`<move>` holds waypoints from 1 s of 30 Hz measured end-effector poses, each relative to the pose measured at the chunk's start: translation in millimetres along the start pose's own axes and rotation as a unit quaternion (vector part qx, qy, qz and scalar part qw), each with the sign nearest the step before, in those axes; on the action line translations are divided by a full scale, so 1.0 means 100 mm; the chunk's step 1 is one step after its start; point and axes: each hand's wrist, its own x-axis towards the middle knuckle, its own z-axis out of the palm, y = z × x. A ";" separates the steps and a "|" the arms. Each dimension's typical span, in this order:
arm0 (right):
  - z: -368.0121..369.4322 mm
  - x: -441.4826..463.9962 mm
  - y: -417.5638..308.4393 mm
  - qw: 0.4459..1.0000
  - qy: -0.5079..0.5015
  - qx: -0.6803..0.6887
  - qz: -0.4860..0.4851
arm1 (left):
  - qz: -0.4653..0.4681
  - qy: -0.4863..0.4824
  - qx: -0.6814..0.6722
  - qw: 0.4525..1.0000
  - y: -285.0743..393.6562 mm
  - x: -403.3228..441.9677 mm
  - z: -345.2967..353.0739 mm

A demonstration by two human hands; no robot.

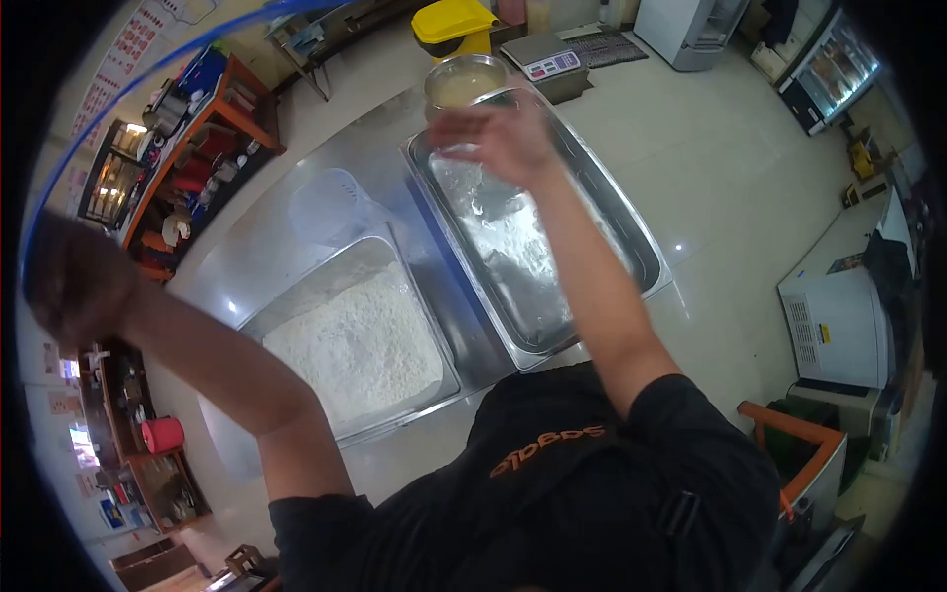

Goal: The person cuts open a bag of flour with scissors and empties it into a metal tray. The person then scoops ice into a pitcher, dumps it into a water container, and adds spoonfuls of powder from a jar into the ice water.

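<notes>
Tiled floor [730,187], wooden shelving [232,104] and a white chest freezer [838,326] surrounded a steel worktable [266,232], seen from above through a head-worn camera. White powder [350,340], flour-like in look, filled much of a rectangular tub [427,314] on the near side of the table; its surface was uneven and loose. Beside the tub, to its right, lay a deep steel tray [541,331], whose floor bore scattered white patches, apparently of similar powder, but no shaped mass. Beyond the far end of the tray stood a round bowl [432,84] with pale contents, near a scale [552,66]; a translucent plastic container [330,207] rested beyond the tub. The right hand [503,138] was raised over the far end of the tray, near the bowl, its fingers extended and loosely parted, with nothing visibly grasped. The left hand [79,281] was lifted well to the side of the tub, dark and blurred; whether its fingers pinched anything could not be told. Judged from this arrangement, the powder had been set out and the tray dusted, whereas the bulk in the tub appeared unworked and the bowl's contents separate, which suggested an early stage.
</notes>
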 end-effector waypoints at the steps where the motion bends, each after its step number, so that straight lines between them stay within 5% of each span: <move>1: -0.08 -0.15 -0.31 0.996 -0.079 0.020 -0.031 | 0.017 0.029 0.023 0.999 -0.26 -0.03 0.08; 3: 0.10 -0.54 -0.89 0.996 -0.018 0.027 -0.087 | 0.085 0.130 0.100 0.983 -0.76 -0.11 0.17; 6: -0.17 -0.89 -1.53 0.994 -0.017 0.084 -0.067 | -0.134 0.062 -0.102 0.984 -1.20 -0.22 -0.01; 8: -0.49 -0.99 -1.72 0.983 0.067 0.167 -0.033 | -0.122 0.128 -0.086 0.980 -1.62 -0.34 -0.36; 10: -0.69 -1.02 -1.71 0.967 0.185 -0.035 -0.171 | -0.087 0.263 0.109 0.955 -1.99 -0.53 -0.09; 13: -0.98 -1.39 -1.86 0.968 0.212 0.006 -0.133 | -0.255 0.286 0.097 0.918 -2.29 -0.84 -0.37; 15: -1.25 -1.55 -1.84 0.956 0.265 -0.024 -0.124 | -0.393 0.245 0.108 0.880 -2.37 -1.00 -0.41; 18: -1.47 -1.71 -1.72 0.932 0.328 -0.034 -0.149 | -0.372 0.451 0.268 0.765 -2.82 -1.39 0.01; 20: -1.68 -1.76 -1.49 0.929 0.350 -0.028 -0.120 | -0.406 0.454 0.373 0.700 -2.97 -1.91 0.16; 24: -1.75 -1.61 -0.85 0.923 0.372 0.062 -0.079 | -0.521 0.344 0.615 0.482 -3.28 -2.99 0.39; 27: -1.56 -1.56 -0.49 0.914 0.393 0.076 -0.063 | -0.498 0.414 0.511 0.566 -3.30 -3.28 0.82; 30: -1.59 -1.49 -0.31 0.916 0.392 0.067 -0.045 | -0.435 0.411 0.635 0.489 -3.22 -3.73 0.57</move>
